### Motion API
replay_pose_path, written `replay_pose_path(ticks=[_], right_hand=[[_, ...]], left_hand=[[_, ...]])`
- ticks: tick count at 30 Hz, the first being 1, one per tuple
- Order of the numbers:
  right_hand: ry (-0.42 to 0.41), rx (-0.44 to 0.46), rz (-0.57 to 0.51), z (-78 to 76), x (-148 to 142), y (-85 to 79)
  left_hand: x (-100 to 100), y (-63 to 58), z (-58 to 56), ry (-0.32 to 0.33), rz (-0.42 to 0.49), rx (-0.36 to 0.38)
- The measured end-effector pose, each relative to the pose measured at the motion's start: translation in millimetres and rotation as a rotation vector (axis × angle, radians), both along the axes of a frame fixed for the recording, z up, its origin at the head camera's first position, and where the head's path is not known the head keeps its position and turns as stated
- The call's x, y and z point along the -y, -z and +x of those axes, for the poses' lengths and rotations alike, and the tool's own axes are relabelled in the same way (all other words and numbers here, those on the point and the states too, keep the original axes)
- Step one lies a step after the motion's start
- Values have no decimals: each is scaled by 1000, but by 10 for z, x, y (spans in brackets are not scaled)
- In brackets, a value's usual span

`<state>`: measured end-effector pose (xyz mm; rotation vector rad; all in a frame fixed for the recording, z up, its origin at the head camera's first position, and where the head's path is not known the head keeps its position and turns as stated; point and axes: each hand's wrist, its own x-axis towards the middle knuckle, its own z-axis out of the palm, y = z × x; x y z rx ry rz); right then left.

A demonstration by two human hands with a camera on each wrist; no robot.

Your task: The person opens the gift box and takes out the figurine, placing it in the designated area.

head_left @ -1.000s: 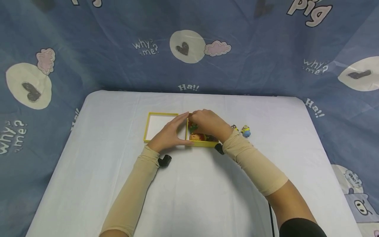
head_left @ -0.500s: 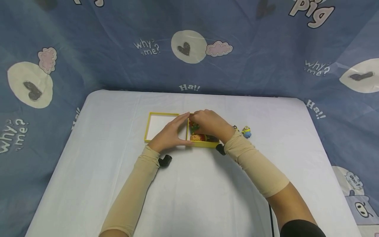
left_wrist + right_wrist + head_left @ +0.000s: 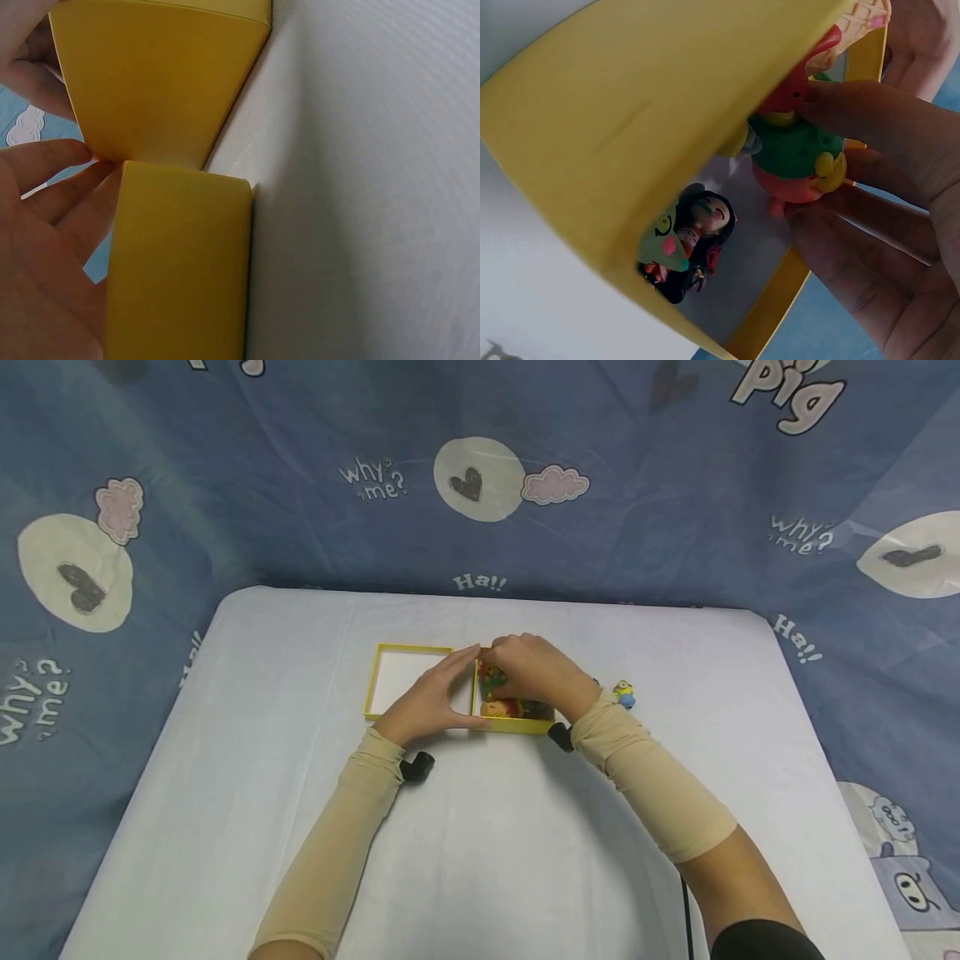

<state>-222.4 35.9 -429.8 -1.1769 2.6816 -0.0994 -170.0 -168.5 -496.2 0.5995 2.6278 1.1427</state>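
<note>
A yellow box (image 3: pixel 517 725) stands on the table with several toy figures inside. My left hand (image 3: pixel 427 697) spans its left end, thumb on the near wall and fingers at the far corner. Over the box, my right hand (image 3: pixel 542 672) pinches a toy figure (image 3: pixel 795 157) with a red head and green body, low inside the walls. Also in the box are a black-haired figure (image 3: pixel 705 221), a pale green figure (image 3: pixel 660 244) and a waffle-patterned piece (image 3: pixel 866 19). The right hand hides much of the box in the head view.
Left of the box lies a shallow yellow-rimmed lid (image 3: pixel 415 648), partly beneath the left hand's view. A minion figure (image 3: pixel 623 693) stands to the right; something beside it is mostly hidden by the right wrist. A printed blue cloth (image 3: pixel 315 543) hangs behind the table.
My right hand has shifted very slightly to the right and covers more of the thing beside the minion figure. The left hand and the box stay where they were.
</note>
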Motion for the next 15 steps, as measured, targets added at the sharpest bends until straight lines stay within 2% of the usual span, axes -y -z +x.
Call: replay_pose_path(ticks=[15], right_hand=[[-1, -6, 8, 3, -49, -74]], left_hand=[[7, 31, -7, -1, -1, -17]])
